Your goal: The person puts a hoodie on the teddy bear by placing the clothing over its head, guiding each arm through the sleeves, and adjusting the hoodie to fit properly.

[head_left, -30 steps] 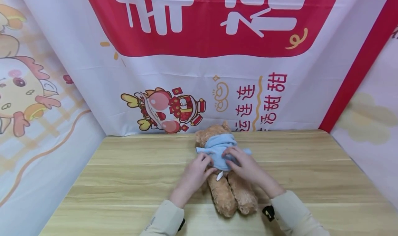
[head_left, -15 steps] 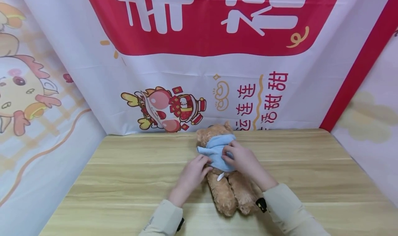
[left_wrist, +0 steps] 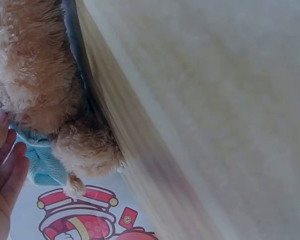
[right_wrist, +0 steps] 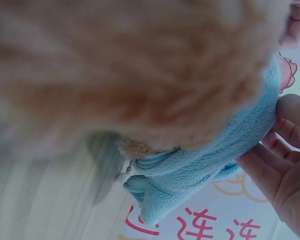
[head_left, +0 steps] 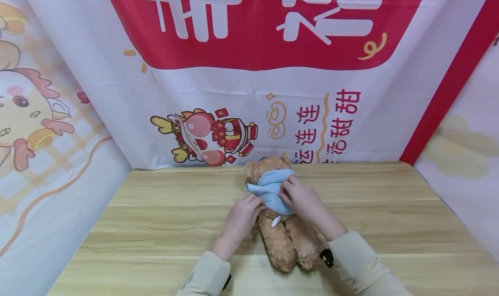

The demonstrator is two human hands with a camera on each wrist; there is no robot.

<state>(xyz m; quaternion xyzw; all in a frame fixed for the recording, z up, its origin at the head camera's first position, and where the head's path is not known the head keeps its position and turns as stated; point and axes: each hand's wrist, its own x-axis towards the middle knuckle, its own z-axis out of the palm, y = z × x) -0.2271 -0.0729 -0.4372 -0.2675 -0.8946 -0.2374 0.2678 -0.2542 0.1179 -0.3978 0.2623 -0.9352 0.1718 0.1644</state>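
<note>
A brown teddy bear [head_left: 277, 244] lies on the wooden table, head towards the backdrop and legs towards me. It wears a light blue fleece garment [head_left: 273, 196], and a small white tag [head_left: 276, 221] shows at the lower hem. My left hand [head_left: 241, 216] pinches the hem on the left side; in the left wrist view its thumb and fingers [left_wrist: 14, 170] meet the blue edge beside the fur. With bent fingers, my right hand [head_left: 306, 205] pinches the garment on the bear's right side. Fleece shows between the thumb and fingers [right_wrist: 265, 170] in the right wrist view.
The light wooden table [head_left: 156, 226] extends to both sides of the bear. Behind it hangs a white and red printed cloth backdrop [head_left: 249, 88], right at the bear's head. Patterned cloth also hangs at the left [head_left: 50, 157] and right.
My right hand has shifted slightly up and left over the garment, and its fingers have drawn together. The left hand stays at the hem. The bear has hardly moved.
</note>
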